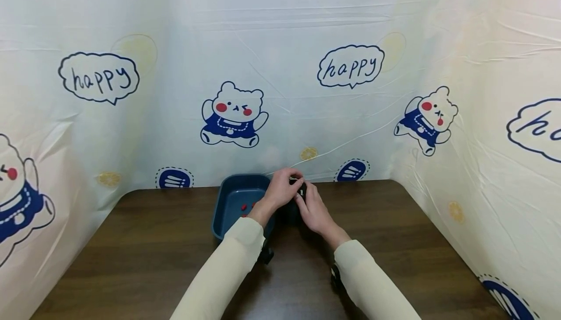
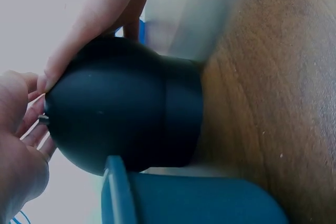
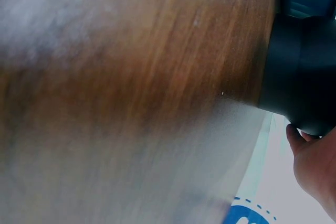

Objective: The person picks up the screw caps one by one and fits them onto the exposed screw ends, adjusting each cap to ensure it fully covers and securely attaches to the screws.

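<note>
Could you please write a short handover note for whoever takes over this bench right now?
Left hand: fingers curled over the top of the black rounded container.
Right hand: holds the same container from its right side.
Container stands on the wooden table, touching the right wall of the blue tray.
Done: small red pieces already lie in the tray.
Left: whatever the hands are working at the container's top; that part is hidden.
</note>
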Motion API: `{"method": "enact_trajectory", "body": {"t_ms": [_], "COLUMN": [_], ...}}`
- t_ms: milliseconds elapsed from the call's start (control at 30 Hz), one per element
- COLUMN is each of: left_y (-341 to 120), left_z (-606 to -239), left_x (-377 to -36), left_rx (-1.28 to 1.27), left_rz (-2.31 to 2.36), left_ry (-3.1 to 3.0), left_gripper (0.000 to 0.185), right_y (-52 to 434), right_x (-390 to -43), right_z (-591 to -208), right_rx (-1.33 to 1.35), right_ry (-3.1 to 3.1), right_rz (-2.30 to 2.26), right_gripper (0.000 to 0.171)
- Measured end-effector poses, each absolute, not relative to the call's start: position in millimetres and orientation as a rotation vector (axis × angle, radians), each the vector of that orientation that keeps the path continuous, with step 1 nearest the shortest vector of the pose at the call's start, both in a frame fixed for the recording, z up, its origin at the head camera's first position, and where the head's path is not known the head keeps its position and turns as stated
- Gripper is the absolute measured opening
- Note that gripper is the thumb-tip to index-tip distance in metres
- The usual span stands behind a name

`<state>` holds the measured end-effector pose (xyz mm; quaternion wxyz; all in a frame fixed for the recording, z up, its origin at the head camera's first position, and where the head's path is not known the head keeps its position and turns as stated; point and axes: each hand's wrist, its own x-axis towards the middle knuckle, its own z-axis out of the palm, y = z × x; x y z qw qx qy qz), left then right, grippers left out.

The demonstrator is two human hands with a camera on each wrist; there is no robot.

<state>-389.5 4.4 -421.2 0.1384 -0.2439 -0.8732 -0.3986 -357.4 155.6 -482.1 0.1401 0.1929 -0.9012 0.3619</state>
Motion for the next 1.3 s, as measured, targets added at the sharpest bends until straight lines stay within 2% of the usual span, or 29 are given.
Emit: {"method": "enact_trajectory", "body": {"t_ms": [367, 967, 1300], "left_y": [-3.5, -17.7, -27.9], "left_z": [-414.1, -414.6, -413.0], "left_x": [-386.7, -383.4, -377.2], "left_rx": [-0.725, -0.718, -0.676], "left_rz": [-1.128, -1.076, -1.069], "left_ry": [-2.495, -2.554, -2.614], "left_gripper": [0.012, 0.014, 0.015], "right_y": [153.4, 152.7, 151.7], "right_x": [-355.0, -354.4, -355.0], "right_z": [-480.8, -478.1, -480.4], "right_rx": [0.526, 0.520, 0.506], "right_ry": [-2.589, -2.562, -2.578], "right_rz": [1.077, 1.096, 1.095], "right_gripper": [0.060, 0.058, 0.062]}}
